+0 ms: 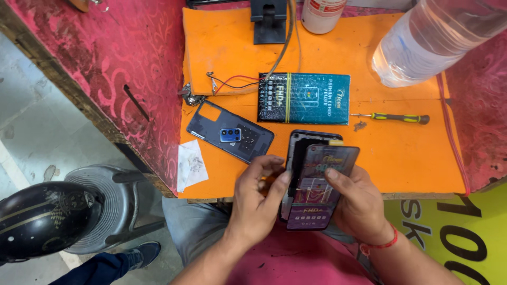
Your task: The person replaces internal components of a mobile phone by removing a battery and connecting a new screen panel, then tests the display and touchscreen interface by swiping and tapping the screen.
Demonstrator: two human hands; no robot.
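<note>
Hands (311, 198) around upright, lengthwise phone (317, 184)

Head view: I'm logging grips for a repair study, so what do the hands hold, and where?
Both hands grip a phone screen panel over an opened phone: left hand at its left edge, right hand at its right edge.

Two hands (259, 198), two bottles (438, 39), one screwdriver (393, 117), one back cover (229, 132).

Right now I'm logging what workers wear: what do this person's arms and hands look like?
Both forearms are bare, with no sleeves in view. The left hand wears no glove, ring or band. The right hand is also ungloved, with a thin red thread bracelet at the wrist.
</note>
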